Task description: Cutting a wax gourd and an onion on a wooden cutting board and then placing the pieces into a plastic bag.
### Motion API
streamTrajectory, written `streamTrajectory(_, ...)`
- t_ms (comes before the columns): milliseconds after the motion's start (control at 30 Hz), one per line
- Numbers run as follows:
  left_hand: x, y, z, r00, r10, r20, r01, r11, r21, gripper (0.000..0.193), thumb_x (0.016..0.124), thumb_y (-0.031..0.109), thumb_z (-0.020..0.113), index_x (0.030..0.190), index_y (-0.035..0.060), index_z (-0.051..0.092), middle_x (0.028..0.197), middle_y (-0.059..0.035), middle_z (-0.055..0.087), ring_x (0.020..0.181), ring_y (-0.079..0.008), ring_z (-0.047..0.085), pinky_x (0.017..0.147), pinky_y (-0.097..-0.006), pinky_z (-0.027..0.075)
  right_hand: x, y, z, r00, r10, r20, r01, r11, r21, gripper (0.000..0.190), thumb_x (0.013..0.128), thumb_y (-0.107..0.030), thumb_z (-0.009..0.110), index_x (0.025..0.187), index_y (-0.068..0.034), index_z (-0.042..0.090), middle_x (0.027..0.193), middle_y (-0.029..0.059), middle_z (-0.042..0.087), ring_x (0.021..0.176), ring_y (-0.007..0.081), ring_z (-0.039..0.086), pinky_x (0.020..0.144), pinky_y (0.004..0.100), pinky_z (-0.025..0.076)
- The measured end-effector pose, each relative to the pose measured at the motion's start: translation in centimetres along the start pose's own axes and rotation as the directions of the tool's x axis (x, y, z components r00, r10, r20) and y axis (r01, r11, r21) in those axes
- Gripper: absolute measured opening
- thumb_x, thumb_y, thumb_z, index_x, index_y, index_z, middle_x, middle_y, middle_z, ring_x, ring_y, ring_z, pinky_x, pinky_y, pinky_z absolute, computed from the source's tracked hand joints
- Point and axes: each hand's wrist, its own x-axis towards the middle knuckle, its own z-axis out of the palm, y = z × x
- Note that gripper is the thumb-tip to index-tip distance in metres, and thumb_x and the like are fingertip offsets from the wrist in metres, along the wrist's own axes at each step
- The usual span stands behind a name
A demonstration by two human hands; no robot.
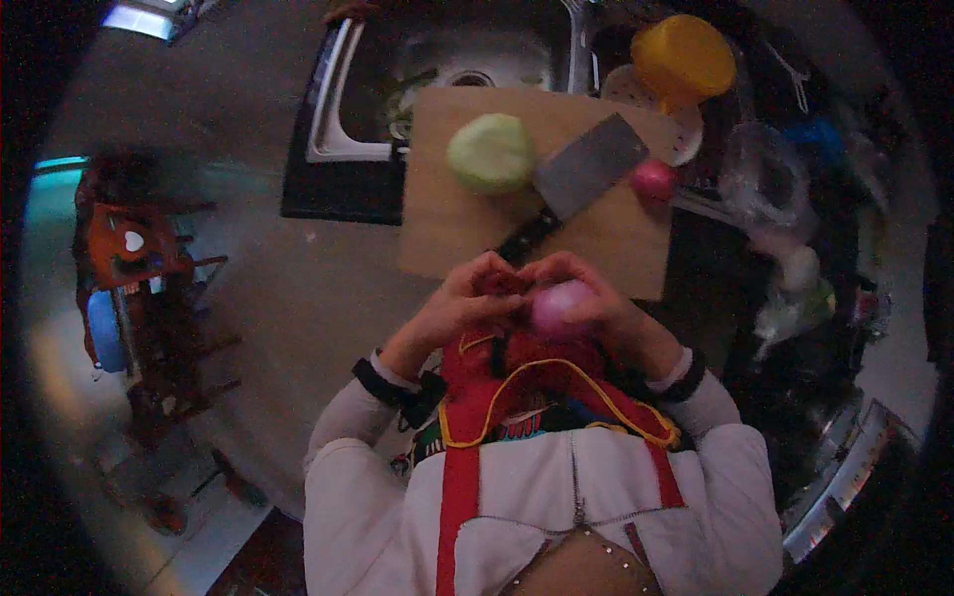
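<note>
In my right hand is a pinkish-purple peeled onion, held in front of my red apron. My left hand pinches a dark red piece of onion skin beside it, and the fingertips of both hands almost meet. Just beyond them lies a wooden cutting board. On it a cleaver rests aslant, its black handle pointing towards my hands. A pale green, round peeled vegetable sits left of the blade. To the blade's right is a second red onion.
The board partly overlaps a metal sink with green scraps in it. A yellow plastic container stands over a white perforated tray at the back right. Clear plastic bags lie farther right. Wooden chairs stand at left.
</note>
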Motion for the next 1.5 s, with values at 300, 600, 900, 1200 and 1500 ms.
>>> streamTrajectory(300, -2.8, 7.6, -12.4, 0.999, 0.05, -0.002, -0.05, 0.987, 0.153, 0.012, 0.081, 0.013, 0.053, 0.089, 0.0051, 0.049, 0.08, -0.005, 0.058, 0.07, -0.0112, 0.056, 0.052, -0.0211, 0.043, 7.0, 4.3, 6.4, 0.949, -0.148, -0.278, 0.157, 0.988, 0.009, 0.06, 0.06, -0.02, 0.065, 0.113, -0.01, 0.041, 0.12, 0.0135, 0.04, 0.097, 0.0251, 0.052, 0.082, 0.037, 0.044)
streamTrajectory(600, 7.0, 14.2, -27.8, 0.917, 0.388, -0.091, -0.132, 0.509, 0.851, 0.013, 0.076, 0.011, 0.05, 0.086, 0.0021, 0.053, 0.076, -0.0104, 0.061, 0.071, -0.0209, 0.06, 0.063, -0.0315, 0.046, 10.6, 7.7, 10.5, 0.878, -0.164, -0.45, 0.249, 0.959, 0.136, 0.06, 0.059, -0.02, 0.064, 0.114, -0.009, 0.041, 0.117, 0.0146, 0.043, 0.094, 0.0257, 0.053, 0.08, 0.0357, 0.046)
streamTrajectory(900, 17.8, 14.4, -30.6, 0.973, 0.231, -0.001, 0.065, -0.271, 0.96, 0.019, 0.076, 0.022, 0.052, 0.078, 0.0052, 0.061, 0.079, -0.0156, 0.061, 0.075, -0.0314, 0.059, 0.066, -0.0402, 0.047, 9.7, 9.0, 6.7, 0.802, -0.262, -0.537, 0.424, 0.883, 0.202, 0.055, 0.064, -0.018, 0.059, 0.114, -0.007, 0.04, 0.115, 0.0149, 0.043, 0.097, 0.0254, 0.05, 0.081, 0.0352, 0.044)
streamTrajectory(1200, 22.4, 11.8, -34.3, 0.986, 0.15, -0.072, 0.115, -0.303, 0.946, 0.015, 0.07, 0.011, 0.051, 0.077, 0.0052, 0.063, 0.083, -0.0155, 0.061, 0.079, -0.03, 0.06, 0.066, -0.0393, 0.049, 10.1, 7.4, 7.0, 0.694, -0.18, -0.697, 0.423, 0.886, 0.192, 0.054, 0.067, -0.023, 0.061, 0.115, -0.009, 0.04, 0.113, 0.0135, 0.045, 0.095, 0.026, 0.052, 0.08, 0.0371, 0.046)
streamTrajectory(1500, 28.0, 7.6, -38.0, 0.997, -0.018, -0.075, 0.068, -0.251, 0.965, 0.019, 0.074, 0.014, 0.051, 0.085, 0.0038, 0.062, 0.088, -0.0142, 0.061, 0.082, -0.0297, 0.059, 0.069, -0.0389, 0.049, 13.5, 7.9, 9.1, 0.629, -0.255, -0.734, 0.557, 0.807, 0.198, 0.049, 0.072, -0.024, 0.054, 0.116, -0.008, 0.039, 0.115, 0.0147, 0.042, 0.091, 0.0254, 0.051, 0.079, 0.0367, 0.044)
